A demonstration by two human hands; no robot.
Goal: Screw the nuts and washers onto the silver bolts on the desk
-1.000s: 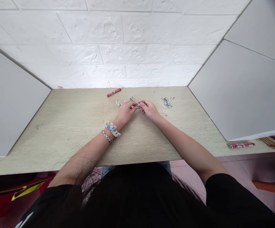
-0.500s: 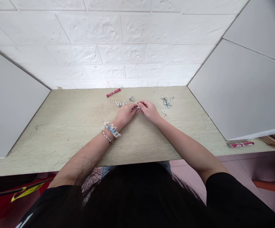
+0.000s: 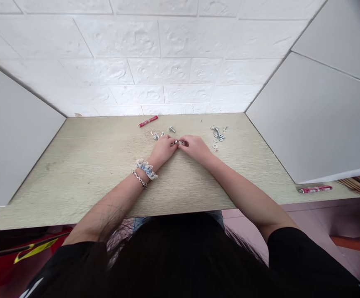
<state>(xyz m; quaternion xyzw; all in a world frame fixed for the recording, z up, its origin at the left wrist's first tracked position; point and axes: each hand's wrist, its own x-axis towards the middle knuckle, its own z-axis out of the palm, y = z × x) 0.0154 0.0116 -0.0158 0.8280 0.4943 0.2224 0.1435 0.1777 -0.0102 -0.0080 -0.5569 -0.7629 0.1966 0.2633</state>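
Near the middle of the worktop, my left hand [image 3: 164, 148] pinches a small silver bolt [image 3: 176, 142], its head hidden by the fingers. My right hand [image 3: 196, 146] is closed by its fingertips on a flat silver piece that looks like a washer [image 3: 182, 143], right beside the bolt. Whether the two parts touch is too small to tell. Just behind my left hand stand bolts with washers on them [image 3: 155, 136], one partly covered by the hand. Another bolt with a washer [image 3: 172, 129] lies on its side beyond the fingers.
Right of my hands lies a loose pile of bolts, nuts and washers [image 3: 218, 134], with a flat washer [image 3: 215, 146] nearer me. A red tube-like stick [image 3: 148, 121] lies near the brick wall; another red stick [image 3: 315, 189] is at the right edge. Grey panels flank the worktop [image 3: 105, 182].
My right hand has drawn slightly back, its fingers more bent, and a flat silver piece now shows in its fingertips. My left hand has stayed almost in place with the bolt.
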